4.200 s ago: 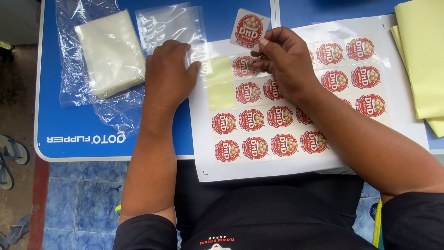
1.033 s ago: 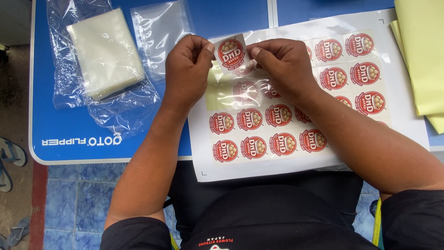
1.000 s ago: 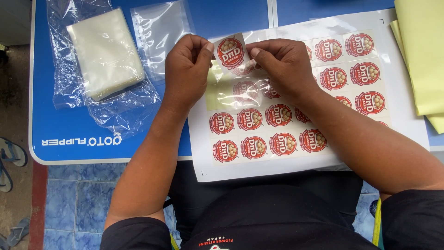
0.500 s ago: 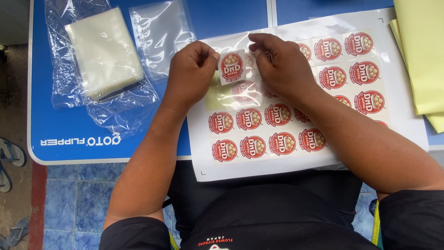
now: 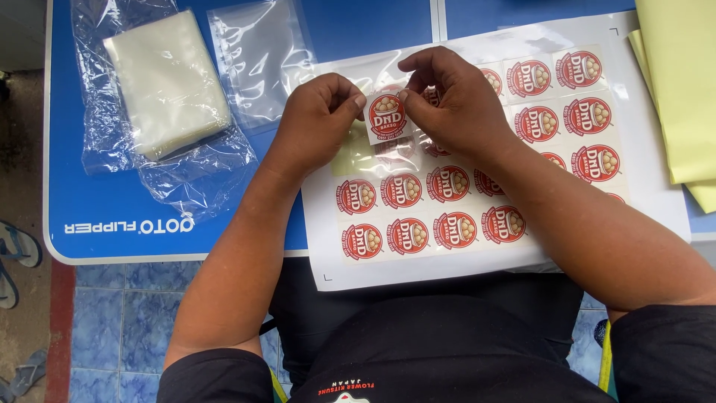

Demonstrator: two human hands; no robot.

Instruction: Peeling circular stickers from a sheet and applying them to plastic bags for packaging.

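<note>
While the left hand [image 5: 317, 112] and right hand [image 5: 447, 101] pinch opposite edges of one round red sticker [image 5: 387, 117], it sits above a clear plastic bag [image 5: 365, 153]. Beneath lies the sticker sheet [image 5: 477, 224].

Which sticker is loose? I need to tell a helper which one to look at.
On the blue table lies a white sticker sheet. Above its upper left part, the left hand and right hand pinch one sticker, lifted off the sheet, unlike its flat neighbours.
</note>
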